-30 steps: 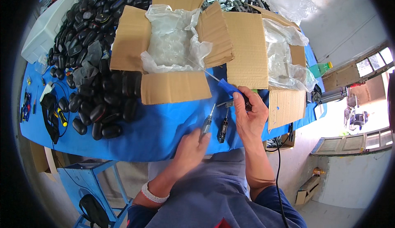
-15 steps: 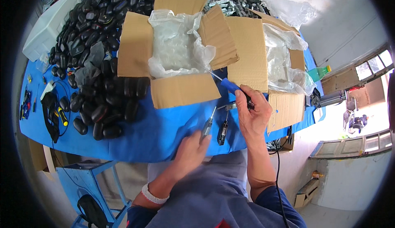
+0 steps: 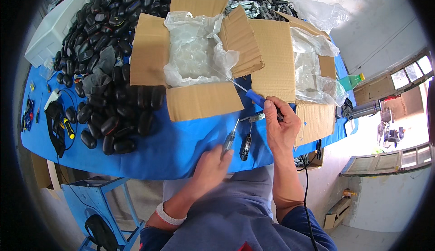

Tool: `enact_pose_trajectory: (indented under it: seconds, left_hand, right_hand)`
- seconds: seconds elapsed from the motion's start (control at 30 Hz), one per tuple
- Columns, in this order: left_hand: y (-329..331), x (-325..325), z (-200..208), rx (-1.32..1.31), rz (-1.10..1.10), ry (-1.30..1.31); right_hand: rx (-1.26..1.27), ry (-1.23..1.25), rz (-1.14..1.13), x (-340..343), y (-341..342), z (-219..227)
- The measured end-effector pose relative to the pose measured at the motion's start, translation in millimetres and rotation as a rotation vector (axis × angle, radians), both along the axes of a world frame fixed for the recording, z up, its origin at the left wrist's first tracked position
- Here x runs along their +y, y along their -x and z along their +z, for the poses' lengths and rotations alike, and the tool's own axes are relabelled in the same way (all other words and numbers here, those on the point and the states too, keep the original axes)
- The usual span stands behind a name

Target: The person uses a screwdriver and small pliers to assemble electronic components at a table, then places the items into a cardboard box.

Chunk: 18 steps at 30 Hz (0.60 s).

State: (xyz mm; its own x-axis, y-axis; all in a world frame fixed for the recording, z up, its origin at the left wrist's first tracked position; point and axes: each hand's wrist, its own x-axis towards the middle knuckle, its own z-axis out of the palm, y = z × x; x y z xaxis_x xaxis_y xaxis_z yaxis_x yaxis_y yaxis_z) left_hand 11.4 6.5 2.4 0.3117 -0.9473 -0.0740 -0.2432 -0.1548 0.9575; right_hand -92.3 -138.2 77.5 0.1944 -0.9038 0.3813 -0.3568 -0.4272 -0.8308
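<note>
My right hand [image 3: 282,126] is closed around a blue-handled screwdriver [image 3: 256,97]. Its thin shaft points up and left, across the near right corner of the open, plastic-lined cardboard box [image 3: 204,103]. Lower down, my left hand [image 3: 210,167] grips a slender grey part with a thin metal rod [image 3: 229,140], rod upward. Between my hands, a similar dark part with a rod [image 3: 246,147] lies on the blue cloth [image 3: 190,146]. Another small grey part [image 3: 257,117] is just left of my right fingers, partly hidden by them.
Many black rounded casings [image 3: 108,115] are heaped on the left. Slender silver and black parts [image 3: 253,6] lie piled at the back. A second lined carton [image 3: 272,60] stands on the right, beside a green bottle [image 3: 351,81]. Hand tools [image 3: 29,112] lie far left.
My right hand and the screwdriver have shifted very slightly down and right. The left hand, smeared before, is now sharper and stays in nearly the same place.
</note>
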Motion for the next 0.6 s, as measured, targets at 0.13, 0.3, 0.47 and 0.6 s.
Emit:
enact_pose_trajectory:
  seconds: [0.13,0.3,0.47,0.6]
  left_hand:
    - [-0.1,0.5,-2.3,-0.003,-0.002,-0.002]
    - [0.4,1.2,-3.3,-0.035,0.008,0.032]
    - [-1.0,2.0,-1.5,-0.002,-0.007,0.02]
    - [-1.8,2.6,-3.4,-0.019,-0.016,0.023]
  right_hand:
    - [-0.018,-0.067,-0.009,3.7,-1.0,4.1]
    - [-0.002,-0.067,-0.003,2.8,-0.3,4.4]
    - [0.057,0.012,0.014,2.7,-0.2,5.6]
    - [0.102,0.034,0.039,5.8,-0.5,11.8]
